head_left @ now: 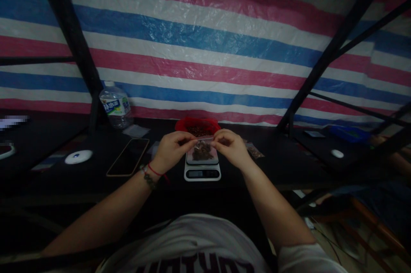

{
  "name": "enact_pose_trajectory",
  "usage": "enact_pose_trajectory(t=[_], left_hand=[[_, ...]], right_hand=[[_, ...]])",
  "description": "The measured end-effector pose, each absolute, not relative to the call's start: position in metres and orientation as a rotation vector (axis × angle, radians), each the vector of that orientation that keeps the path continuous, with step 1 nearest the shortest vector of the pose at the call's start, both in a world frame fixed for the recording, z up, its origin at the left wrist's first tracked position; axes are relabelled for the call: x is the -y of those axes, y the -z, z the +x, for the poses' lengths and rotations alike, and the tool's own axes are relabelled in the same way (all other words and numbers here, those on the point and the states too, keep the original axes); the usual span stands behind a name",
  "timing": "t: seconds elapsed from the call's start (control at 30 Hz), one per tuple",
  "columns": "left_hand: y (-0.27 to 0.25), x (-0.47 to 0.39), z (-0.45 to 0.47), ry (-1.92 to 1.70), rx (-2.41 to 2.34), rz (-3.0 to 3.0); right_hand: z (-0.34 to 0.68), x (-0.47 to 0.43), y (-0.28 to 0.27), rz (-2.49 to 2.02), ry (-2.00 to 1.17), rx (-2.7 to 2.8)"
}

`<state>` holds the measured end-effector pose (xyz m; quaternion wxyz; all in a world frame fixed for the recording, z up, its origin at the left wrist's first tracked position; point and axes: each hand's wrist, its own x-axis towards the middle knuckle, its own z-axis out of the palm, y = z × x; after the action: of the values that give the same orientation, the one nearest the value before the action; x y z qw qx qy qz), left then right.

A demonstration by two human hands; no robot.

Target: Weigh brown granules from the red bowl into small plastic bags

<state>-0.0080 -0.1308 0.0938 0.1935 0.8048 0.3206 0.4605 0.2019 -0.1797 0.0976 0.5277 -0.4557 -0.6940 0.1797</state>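
The left hand (171, 149) and the right hand (231, 148) each have a narrow grip, fingertips pinching the upper corners of a clear bag (202, 151) of brown bits directly over the white scale (186, 174), though whether it rests there or hangs just above I cannot tell, and the display's digits are too dim to read. At twelve o'clock from the scale, the hands and bag partly hide the red bowl (180, 124); at three, the right hand partly covers another filled packet (255, 150) on the dark desk (272, 174), its contents blurred.
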Motion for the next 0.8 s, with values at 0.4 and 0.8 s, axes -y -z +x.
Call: enact_pose_trajectory(t=[0.4, 0.8], left_hand=[[-0.089, 0.116, -0.017, -1.227, -1.001, 2.289], [-0.045, 0.037, -0.078, -0.13, -1.175, 2.557]], right_hand=[[0.229, 0.174, -0.098, -1.157, -0.658, 1.527], [0.324, 0.122, -0.024, -1.864, -0.843, 1.452]])
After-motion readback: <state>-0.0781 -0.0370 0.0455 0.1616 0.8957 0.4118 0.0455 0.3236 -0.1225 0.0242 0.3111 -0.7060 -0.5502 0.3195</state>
